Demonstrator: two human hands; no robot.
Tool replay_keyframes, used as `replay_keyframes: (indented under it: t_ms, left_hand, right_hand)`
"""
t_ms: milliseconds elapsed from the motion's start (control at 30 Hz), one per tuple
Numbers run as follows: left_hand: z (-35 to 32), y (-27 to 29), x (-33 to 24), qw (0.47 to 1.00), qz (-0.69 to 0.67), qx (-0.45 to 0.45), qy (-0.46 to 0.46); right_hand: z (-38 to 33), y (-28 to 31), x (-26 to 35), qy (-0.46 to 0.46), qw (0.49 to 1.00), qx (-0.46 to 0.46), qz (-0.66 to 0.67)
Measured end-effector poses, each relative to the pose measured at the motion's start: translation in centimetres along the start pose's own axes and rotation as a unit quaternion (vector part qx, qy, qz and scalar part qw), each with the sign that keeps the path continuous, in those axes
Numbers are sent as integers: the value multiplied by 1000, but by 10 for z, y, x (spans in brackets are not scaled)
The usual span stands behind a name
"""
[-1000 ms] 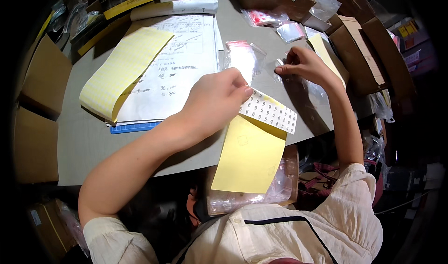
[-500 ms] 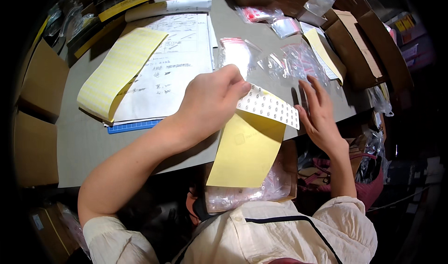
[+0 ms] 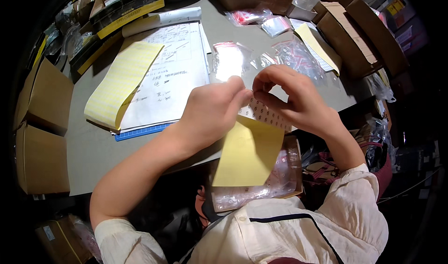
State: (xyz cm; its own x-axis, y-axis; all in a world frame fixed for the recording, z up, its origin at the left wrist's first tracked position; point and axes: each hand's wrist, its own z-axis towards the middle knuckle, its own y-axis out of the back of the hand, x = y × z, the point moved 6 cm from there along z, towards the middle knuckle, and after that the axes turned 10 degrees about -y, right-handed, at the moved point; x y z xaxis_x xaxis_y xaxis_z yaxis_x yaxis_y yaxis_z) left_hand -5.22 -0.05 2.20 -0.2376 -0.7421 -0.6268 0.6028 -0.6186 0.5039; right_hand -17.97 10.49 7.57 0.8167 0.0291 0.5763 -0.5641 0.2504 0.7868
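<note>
Between the two hands, just above the near edge of the table (image 3: 88, 147), hangs a sticker sheet (image 3: 252, 147): a yellow backing with a white strip of small printed labels along its top edge. It looks feather-light, thin and floppy, likely to crease or tear if pulled hard, so the best hold is by the top edge, where it is pinched. Fingers of the left hand (image 3: 210, 112) are closed together on the strip's left end; thumb and forefinger of the right hand (image 3: 298, 100) nip one label near the strip's middle, the other fingers curled loosely. Below the sheet, a clear plastic bag (image 3: 261, 189) of small parts rests in a shallow box on the lap. Further off lie glossy little zip bags (image 3: 228, 58), a ruled yellow pad (image 3: 121, 84) folded over a white paper form (image 3: 172, 77), and matte brown cardboard boxes (image 3: 42, 124) at both sides.
</note>
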Motion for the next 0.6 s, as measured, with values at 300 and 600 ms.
replay_keyframes:
  t_ms: [300, 600]
  left_hand:
    - [-1, 0, 14, 997, -39, 13, 62]
    - [1, 1, 28, 982, -72, 30, 170]
  right_hand:
    - [0, -12, 19, 98, 971, -47, -214]
    - [76, 7, -68, -126, 988, 47, 75]
